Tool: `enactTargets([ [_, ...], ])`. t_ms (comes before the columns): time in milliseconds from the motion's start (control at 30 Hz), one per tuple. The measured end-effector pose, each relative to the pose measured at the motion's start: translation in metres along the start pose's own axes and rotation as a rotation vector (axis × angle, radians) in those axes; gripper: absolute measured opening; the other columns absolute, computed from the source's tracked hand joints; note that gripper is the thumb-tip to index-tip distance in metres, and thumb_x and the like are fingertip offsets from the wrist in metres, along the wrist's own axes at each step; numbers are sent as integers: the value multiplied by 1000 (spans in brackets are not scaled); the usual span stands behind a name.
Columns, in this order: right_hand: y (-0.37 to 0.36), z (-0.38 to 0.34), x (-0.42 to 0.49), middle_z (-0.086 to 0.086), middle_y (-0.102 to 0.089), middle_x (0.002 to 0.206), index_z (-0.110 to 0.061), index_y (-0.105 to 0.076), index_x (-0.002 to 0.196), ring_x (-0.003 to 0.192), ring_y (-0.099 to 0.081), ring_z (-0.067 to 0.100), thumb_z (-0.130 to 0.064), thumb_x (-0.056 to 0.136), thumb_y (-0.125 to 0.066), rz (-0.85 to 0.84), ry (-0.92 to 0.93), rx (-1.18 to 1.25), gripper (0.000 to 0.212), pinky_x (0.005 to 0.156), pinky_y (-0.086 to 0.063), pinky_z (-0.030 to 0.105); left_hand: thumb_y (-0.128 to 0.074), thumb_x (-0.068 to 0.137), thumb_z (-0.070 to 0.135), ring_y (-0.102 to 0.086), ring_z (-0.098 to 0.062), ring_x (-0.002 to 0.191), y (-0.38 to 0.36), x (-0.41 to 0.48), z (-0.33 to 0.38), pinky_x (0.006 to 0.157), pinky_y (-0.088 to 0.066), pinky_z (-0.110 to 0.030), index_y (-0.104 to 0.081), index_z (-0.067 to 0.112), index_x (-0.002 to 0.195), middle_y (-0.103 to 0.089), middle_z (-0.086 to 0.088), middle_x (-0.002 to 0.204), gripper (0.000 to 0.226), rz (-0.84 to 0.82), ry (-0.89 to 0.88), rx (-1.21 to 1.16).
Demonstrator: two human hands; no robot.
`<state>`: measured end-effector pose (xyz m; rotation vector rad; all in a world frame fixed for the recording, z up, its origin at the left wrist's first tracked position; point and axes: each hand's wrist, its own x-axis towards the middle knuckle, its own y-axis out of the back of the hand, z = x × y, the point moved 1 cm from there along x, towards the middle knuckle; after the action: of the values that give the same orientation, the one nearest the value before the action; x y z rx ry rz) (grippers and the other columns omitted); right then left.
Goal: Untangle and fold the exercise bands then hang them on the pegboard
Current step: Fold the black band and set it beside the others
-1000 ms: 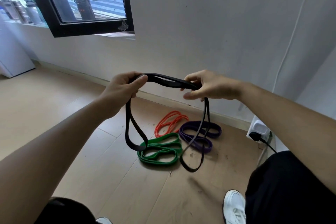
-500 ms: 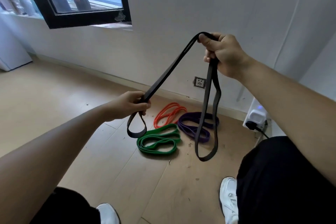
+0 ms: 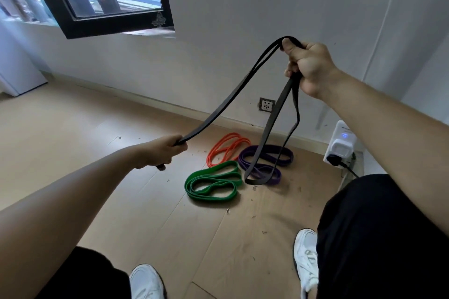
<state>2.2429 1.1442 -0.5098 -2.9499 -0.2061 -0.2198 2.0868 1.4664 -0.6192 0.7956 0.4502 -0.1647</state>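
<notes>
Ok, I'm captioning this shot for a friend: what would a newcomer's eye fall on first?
The black band stretches through mid-air from the raised right hand down to the lower left hand. Below it, on the wooden floor by the wall, lie three bright coiled bands: orange band, green band, purple band.

Black-framed window (image 3: 116,28) upper left in white wall (image 3: 243,7); blurred outdoor shapes behind glass. Skirting (image 3: 150,102) along wall base. Light wood plank floor (image 3: 73,128), small specks of debris (image 3: 252,188) scattered mid-floor. Socket (image 3: 267,105) low on wall, just above skirting. White adapter (image 3: 342,143) at right, blue light lit, black plug (image 3: 332,161) in lower face, cable trailing right. White cabinet (image 3: 17,75) at left edge.
</notes>
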Motion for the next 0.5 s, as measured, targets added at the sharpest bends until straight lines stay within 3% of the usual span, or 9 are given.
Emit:
enactTargets([
  [100, 4, 0, 3, -12, -46, 49, -9, -61, 88, 44, -32, 9, -19, 98, -67, 15, -11, 47, 15, 51, -36, 27, -50, 104, 38, -47, -17, 74, -1, 0, -3, 59, -44, -25, -49, 20, 103, -45, -6, 92, 18, -4, -9, -26],
  [167, 4, 1, 3, -7, -51, 59, -8, -64, 90, 45, -35, 9, -15, 98, -66, -59, 29, -5, 11, 54, -38, 27, -52, 104, 29, -55, -18, 82, -6, 1, -8, 60, -44, -24, -53, 12, 102, -51, -9, 94, 16, -39, 0, -1],
  [333, 0, -8, -11, 0, -60, 81, 3, -68, 113, 62, -52, 7, -9, 92, -72, -425, 130, -470, 25, 62, -42, 25, -67, 93, 18, -42, -20, 53, -10, 8, -12, 51, -35, -26, -64, 7, 90, -50, -5, 64, 11, -56, -42, 180],
  [500, -14, -25, -27, 13, -72, 104, -7, -66, 117, 92, -68, 16, 0, 88, -73, -566, 189, -726, 30, 89, -55, 30, -75, 88, 26, -50, -7, 56, -19, 10, -2, 55, -40, -21, -63, 23, 95, -60, 7, 71, 14, -91, -28, 513],
])
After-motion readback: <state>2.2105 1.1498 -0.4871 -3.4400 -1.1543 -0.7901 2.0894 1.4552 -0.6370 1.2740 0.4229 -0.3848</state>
